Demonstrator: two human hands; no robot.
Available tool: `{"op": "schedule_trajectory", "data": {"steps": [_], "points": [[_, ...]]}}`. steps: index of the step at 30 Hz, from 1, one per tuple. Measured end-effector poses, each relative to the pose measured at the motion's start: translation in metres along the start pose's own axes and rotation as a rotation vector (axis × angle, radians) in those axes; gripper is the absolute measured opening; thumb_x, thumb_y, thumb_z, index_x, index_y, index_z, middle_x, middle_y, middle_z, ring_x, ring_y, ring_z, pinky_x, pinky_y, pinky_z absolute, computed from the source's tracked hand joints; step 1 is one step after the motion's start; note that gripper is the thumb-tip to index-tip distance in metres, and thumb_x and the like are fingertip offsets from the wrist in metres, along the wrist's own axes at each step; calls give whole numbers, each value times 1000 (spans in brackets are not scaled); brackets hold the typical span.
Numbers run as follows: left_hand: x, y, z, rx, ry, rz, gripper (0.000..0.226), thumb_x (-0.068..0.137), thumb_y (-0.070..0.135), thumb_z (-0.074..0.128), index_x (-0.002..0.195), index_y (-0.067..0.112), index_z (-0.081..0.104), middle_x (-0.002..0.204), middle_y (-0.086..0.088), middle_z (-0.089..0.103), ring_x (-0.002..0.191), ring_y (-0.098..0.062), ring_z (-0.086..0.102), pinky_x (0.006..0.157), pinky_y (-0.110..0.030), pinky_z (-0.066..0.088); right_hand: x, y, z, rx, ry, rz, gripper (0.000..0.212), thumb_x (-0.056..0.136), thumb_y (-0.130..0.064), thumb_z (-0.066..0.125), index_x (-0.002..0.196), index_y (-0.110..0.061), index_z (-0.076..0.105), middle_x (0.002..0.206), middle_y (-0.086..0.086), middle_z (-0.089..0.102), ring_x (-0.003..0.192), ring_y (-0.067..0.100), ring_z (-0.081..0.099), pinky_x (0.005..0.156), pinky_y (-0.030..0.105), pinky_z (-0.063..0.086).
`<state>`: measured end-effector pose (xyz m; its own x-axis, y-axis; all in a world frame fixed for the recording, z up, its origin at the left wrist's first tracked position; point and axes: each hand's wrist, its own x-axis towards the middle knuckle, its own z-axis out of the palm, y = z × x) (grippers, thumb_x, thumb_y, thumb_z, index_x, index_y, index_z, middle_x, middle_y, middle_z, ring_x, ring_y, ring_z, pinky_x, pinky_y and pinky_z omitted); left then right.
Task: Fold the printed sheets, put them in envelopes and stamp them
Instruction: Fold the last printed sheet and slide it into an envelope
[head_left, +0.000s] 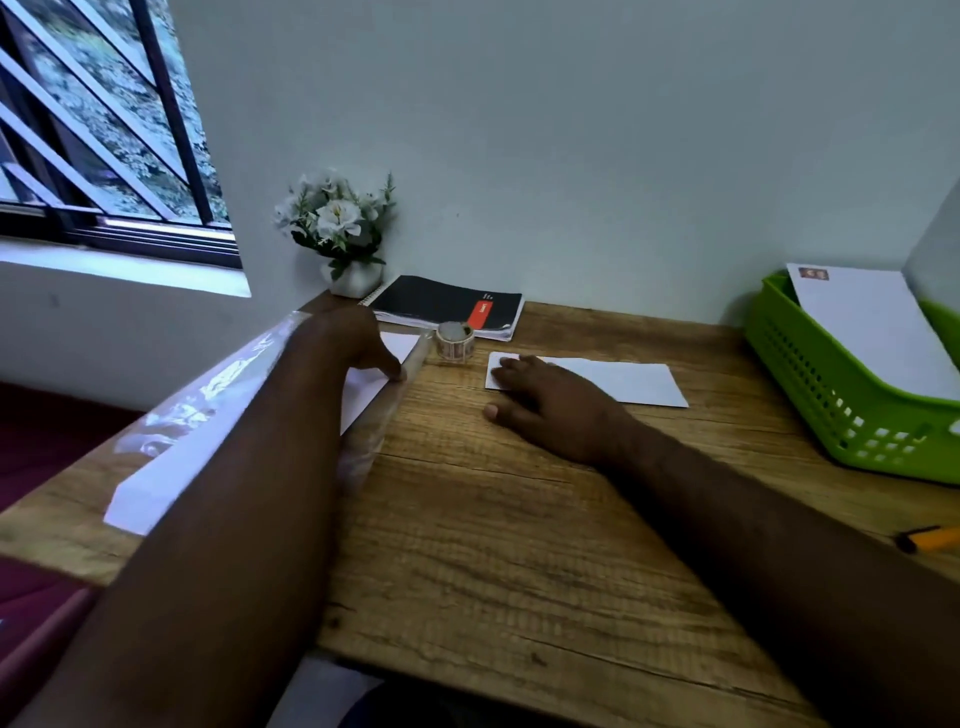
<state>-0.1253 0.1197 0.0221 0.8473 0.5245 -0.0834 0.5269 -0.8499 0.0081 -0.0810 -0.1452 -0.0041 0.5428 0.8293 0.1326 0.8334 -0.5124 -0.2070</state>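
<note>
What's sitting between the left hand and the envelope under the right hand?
The stamp roll, upright on the wooden desk, stands between the left hand and the envelope; head view.

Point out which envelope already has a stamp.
The envelope in the green basket: it shows a stamp at its corner. The envelope under the right hand shows none.

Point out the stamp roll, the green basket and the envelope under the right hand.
stamp roll (455, 341), head view, on its outer side face.
green basket (810, 374), head view, on its perforated near wall.
envelope (639, 383), head view, on its bare middle, beyond the right hand (550, 402).
</note>
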Motion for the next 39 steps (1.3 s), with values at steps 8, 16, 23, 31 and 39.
{"op": "schedule_trajectory", "data": {"steps": [8,16,23,31,39], "points": [[-34,14,-19,-422,114,-80,20,76,14,74,76,-2,64,75,-17,68,64,-31,69,62,-42,60,-2,2,-1,77,14,55,58,94,-55,43,142,-24,43,149,-4,41,135,14,38,107,30,31],[-115,59,-114,-1151,499,276,8,78,2,59,77,-4,64,64,-18,56,38,-20,55,37,-24,44,-10,6,-4,497,146,36,50,93,-49,50,140,-33,45,143,-14,46,130,4,43,102,20,31],[-50,93,-82,-1563,786,216,28,77,5,59,56,23,56,52,10,47,50,-6,40,51,-24,34,-18,28,-18,1436,296,149,32,96,-33,53,110,-10,69,118,18,66,108,29,61,99,52,42],[-29,127,18,-1868,-2,182,26,89,13,65,114,7,64,107,-11,72,95,-31,70,83,-48,56,-3,42,-16,1445,650,409,19,90,-4,59,97,-18,71,99,4,74,94,23,70,88,43,55],[-18,130,24,-1918,325,48,26,87,1,63,110,12,61,106,-6,70,95,-26,68,81,-43,56,-2,54,-10,1559,319,195,50,82,8,62,128,-12,58,118,7,68,108,28,65,90,41,53]]}}
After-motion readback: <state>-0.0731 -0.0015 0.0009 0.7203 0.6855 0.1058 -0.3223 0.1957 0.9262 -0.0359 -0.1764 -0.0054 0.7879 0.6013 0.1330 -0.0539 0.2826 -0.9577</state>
